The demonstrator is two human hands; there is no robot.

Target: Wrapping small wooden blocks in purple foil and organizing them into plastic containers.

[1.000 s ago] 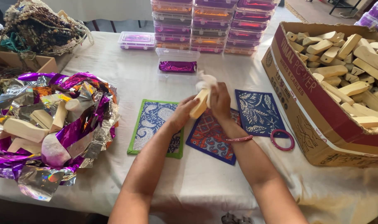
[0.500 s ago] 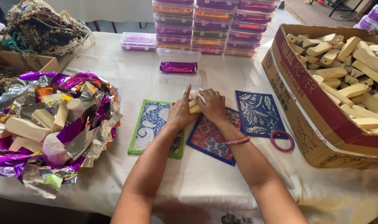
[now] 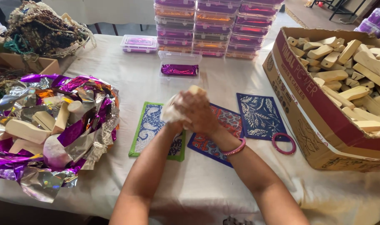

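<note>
A white-clothed table [image 3: 206, 183] carries the work: on the right, a large cardboard box [image 3: 319, 125] heaped with bare wooden blocks [image 3: 344, 62]; on the left, a pile of crumpled purple and silver foil [image 3: 52, 137] with a few blocks lying in it. At the back stand stacks of clear lidded boxes [image 3: 215, 25], so most blocks apparently remain unpacked. 3 patterned mats [image 3: 260, 116] lie mid-table. Above them the left hand [image 3: 173, 112] and right hand [image 3: 200, 110] are pressed together around 1 wooden block [image 3: 195, 89] with a white wrap [image 3: 168, 111]. The block's long axis seems to run up and away, its pale end poking above the fingers.
</note>
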